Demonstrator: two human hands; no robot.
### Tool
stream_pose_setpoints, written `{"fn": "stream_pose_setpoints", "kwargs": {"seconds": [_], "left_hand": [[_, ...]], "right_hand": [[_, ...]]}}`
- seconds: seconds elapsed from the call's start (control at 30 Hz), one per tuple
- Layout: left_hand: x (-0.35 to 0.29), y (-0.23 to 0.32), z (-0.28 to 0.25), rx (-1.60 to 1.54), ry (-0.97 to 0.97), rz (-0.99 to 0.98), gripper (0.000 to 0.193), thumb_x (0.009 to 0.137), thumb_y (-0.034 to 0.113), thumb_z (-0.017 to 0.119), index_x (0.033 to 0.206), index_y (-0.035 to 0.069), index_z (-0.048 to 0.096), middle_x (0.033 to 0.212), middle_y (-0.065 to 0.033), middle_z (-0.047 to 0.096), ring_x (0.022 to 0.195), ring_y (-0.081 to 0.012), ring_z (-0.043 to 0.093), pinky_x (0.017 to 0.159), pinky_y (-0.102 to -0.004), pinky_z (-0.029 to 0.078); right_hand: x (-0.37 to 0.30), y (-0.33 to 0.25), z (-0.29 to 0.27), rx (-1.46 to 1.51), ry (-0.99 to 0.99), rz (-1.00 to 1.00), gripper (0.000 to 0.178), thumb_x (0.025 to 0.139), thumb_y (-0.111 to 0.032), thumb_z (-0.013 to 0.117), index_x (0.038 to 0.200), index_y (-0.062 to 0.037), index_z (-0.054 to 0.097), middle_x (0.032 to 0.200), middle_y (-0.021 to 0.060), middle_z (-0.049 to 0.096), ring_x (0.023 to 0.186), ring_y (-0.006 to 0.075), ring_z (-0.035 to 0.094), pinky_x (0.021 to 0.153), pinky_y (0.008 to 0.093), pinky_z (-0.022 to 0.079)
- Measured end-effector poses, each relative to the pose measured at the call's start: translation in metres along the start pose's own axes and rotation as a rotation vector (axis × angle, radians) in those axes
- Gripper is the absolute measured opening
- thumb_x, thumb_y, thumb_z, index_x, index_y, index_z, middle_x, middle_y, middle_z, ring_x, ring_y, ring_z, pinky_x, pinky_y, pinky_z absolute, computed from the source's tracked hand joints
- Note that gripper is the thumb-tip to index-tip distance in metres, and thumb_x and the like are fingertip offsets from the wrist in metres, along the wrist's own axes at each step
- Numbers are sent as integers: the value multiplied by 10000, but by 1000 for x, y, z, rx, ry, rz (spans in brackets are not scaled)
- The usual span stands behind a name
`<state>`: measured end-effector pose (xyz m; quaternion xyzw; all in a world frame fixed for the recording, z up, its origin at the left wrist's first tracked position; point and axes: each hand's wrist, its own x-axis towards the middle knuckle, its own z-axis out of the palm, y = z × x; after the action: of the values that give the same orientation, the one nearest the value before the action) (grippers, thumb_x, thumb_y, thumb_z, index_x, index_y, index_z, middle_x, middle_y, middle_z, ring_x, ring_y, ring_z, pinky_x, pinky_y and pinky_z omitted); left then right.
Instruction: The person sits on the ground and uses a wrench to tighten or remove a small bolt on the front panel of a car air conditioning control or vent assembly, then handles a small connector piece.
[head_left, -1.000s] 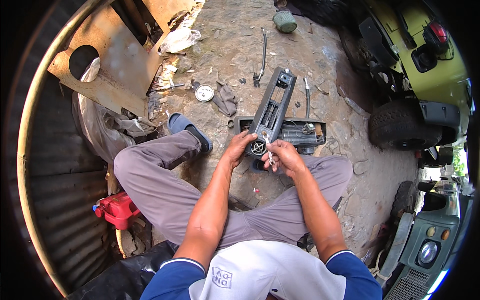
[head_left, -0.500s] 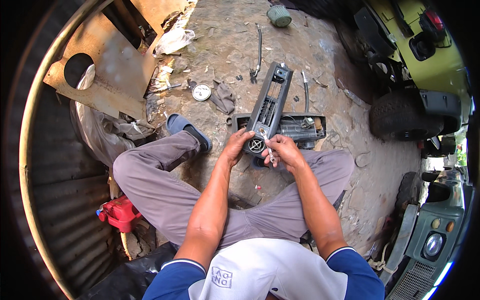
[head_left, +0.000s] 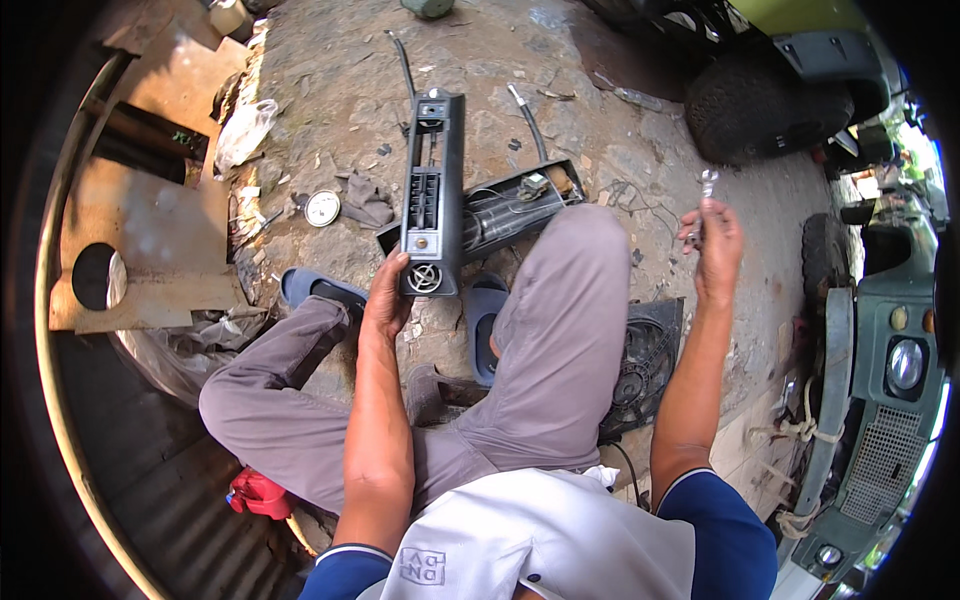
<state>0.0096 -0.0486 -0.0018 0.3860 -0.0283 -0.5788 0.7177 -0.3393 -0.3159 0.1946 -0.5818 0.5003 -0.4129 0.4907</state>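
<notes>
My left hand [head_left: 385, 295] grips the near end of a long dark grey casing [head_left: 452, 190]. The casing stands tilted up, with a slotted grille along its middle and a round cross-shaped grille near my fingers. Behind it lies an open black tray-like half [head_left: 520, 205] with wires and small parts inside. Well off to the right, my right hand [head_left: 715, 245] is closed round a metal wrench [head_left: 709, 183], whose head sticks up past the fingers. That hand is apart from the casing.
A round white-faced gauge [head_left: 322, 208] and a grey cloth [head_left: 365, 200] lie left of the casing. Black hoses [head_left: 530, 125] rest beyond. A black square fan-like part [head_left: 650, 365] sits beside my right knee. Vehicles stand at right; rusty sheet metal [head_left: 160, 250] leans at left.
My right hand has left the casing and swung out to the right with the wrench. My left hand still holds the casing, now more upright. My right knee has risen.
</notes>
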Motion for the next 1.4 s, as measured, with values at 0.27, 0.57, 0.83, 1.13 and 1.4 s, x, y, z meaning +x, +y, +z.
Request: {"fn": "stream_pose_setpoints", "kwargs": {"seconds": [0.27,0.57,0.83,1.13,1.4], "left_hand": [[7,5,-26,29,187,-38,488,936,359,686,1309,61,588,1169,-31,705,1041,-166,678,958,-327,528],[-21,20,28,133,336,-135,579,909,458,675,1310,48,592,1217,-94,695,1053,-236,681,943,-403,546],[-17,20,16,-44,388,-279,625,882,492,691,1299,35,603,1188,-118,705,1006,-259,697,901,-418,565],[-29,16,42,-67,467,-180,523,871,408,713,1271,88,607,1095,-111,707,931,-256,704,862,-414,586],[-14,12,9,254,277,-69,689,834,378,697,1410,48,512,1251,-102,650,1073,-222,668,952,-374,541]], "right_hand": [[-85,312,43,-543,-377,408,148,860,-145,640,890,-7,683,805,186,725,712,301,726,679,429,575],[-69,342,112,-854,-405,672,281,865,-191,616,1105,-130,747,1157,233,692,1132,428,638,979,508,513],[-1,414,119,-733,-205,657,274,843,-239,689,1050,-76,766,1116,220,716,1079,408,665,920,480,533],[-25,405,183,-884,-303,316,384,887,-176,581,1246,-51,630,1267,258,627,1188,439,580,985,510,489],[-23,430,197,-1049,-420,415,308,915,-238,583,1134,-59,703,1190,199,695,1065,386,697,889,484,560]]}}
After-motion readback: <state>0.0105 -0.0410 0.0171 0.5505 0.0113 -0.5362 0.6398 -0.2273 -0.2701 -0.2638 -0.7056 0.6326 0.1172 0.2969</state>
